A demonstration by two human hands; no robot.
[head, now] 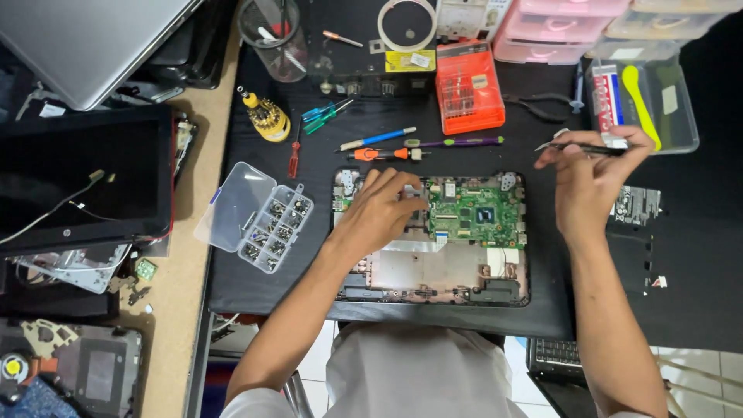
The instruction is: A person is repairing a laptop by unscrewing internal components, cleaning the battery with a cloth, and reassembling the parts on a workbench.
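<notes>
Head cam, looking down: the left hand (379, 207) lies flat on the opened laptop base (433, 271), fingers spread and pressing near the top left of the green circuit board (474, 210), holding nothing. The right hand (592, 182) is up off to the right of the base, fingers pinched shut on a thin dark tool (596, 149), maybe tweezers or a small driver, can't tell which. The base sits in the middle of the black mat (255, 290), right in front of the person. What could go wrong, I think: the left fingers could push too hard on the board & bend a thin flat cable or a small part under them. The sharp tool tip could slip & scratch the board. A tiny screw could drop & roll off, since it's so small. Around it: a clear screw box (259, 217) w/ its lid open sits just left of the base, so an elbow bump could spill it. A row of screwdrivers (383, 147) lies just above the base, close to the fingers, so they may get knocked. Farther up are an orange bit case (468, 87), black pliers (542, 107), a yellow bit holder (267, 118) & a clear tray (658, 101) near the right hand. Another laptop (77, 178) lies open on the left, well apart.
</notes>
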